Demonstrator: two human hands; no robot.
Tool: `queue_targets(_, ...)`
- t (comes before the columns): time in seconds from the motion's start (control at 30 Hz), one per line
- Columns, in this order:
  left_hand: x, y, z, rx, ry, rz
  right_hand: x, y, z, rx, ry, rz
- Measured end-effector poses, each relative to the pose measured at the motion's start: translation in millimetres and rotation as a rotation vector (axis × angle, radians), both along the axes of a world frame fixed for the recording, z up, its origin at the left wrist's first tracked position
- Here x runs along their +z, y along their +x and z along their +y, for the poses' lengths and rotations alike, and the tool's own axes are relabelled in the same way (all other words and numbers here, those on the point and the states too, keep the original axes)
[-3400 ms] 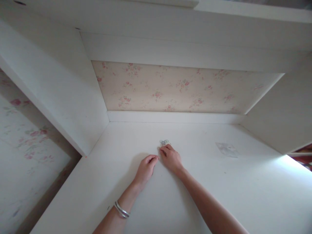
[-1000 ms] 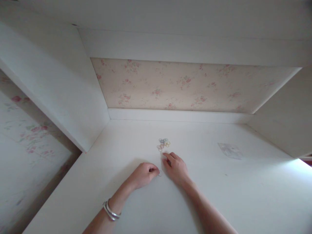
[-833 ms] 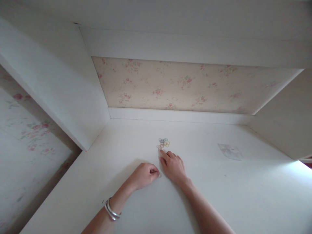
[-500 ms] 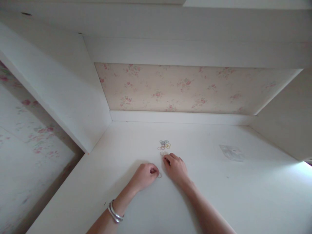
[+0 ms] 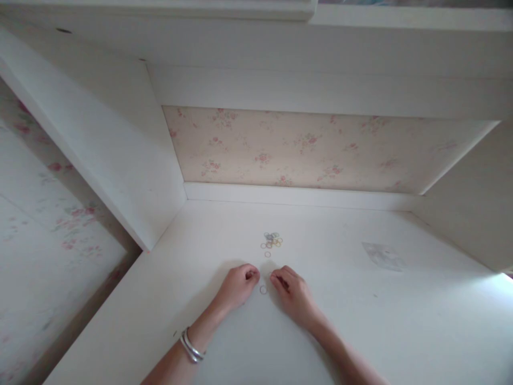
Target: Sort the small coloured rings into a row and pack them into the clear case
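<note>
On the white desk, my left hand (image 5: 238, 283) has its thumb and fingers pinched together; whether anything is between them is too small to see. Facing it from the right, my right hand (image 5: 294, 294) is also closed in a pinch, its content hidden. A single thin ring (image 5: 260, 290) lies flat on the desk between the two hands, just in front of the fingertips and apart from them. Beyond the hands lies another thin ring (image 5: 265, 255), pinkish. Behind that one sits a small overlapping pile of thin coloured rings (image 5: 272, 239), some grey-blue, some yellowish.
A clear plastic bag (image 5: 383, 256) lies on the desk (image 5: 328, 230) to the right. White panels (image 5: 120, 144) rise at the left and right sides, and a shelf (image 5: 256, 40) hangs above. Flowered wallpaper (image 5: 300, 155) covers the back.
My right hand has drawn back toward me from beside the pinkish ring. My left fingertips have come off the near ring and moved slightly away from me. The view has shifted a little.
</note>
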State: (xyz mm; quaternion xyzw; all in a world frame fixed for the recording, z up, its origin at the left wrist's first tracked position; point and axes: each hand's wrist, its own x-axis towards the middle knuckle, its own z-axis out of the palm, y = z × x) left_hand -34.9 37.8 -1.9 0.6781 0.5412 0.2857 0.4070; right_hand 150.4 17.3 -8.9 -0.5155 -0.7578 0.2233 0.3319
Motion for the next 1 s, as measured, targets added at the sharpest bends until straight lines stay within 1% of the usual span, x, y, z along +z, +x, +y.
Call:
queue_targets(0.13, 0.5, 0.2, -0.4, 0.035, 0.019, -0.009, 0.3, -3.0, -12.2, 0.095, 0.03, -0.076)
queue_targets(0.4, 0.8, 2.3, -1.0, 0.031, 0.055, 0.041, 6.8, -6.1, -12.1, 0.186, 0.049, -0.177)
queue_targets(0.6, 1.7, 3.4, -1.4, 0.021, 0.055, 0.059, 9.4, -6.0, -13.4, 0.145, 0.02, -0.176)
queue_targets(0.7, 3.0, 3.5, -1.8, 0.024, 0.055, 0.072, 10.6, -5.5, -13.1, 0.153, -0.002, -0.208)
queue_targets(0.87, 2.8, 3.4, -2.2, 0.006, 0.07, 0.087, 8.7, -5.5, -13.0, 0.183, 0.036, -0.256)
queue_targets(1.0, 1.5, 5.2, -1.0, 0.006, 0.064, 0.087, 5.5, -6.6, -12.4, 0.172, 0.047, -0.264)
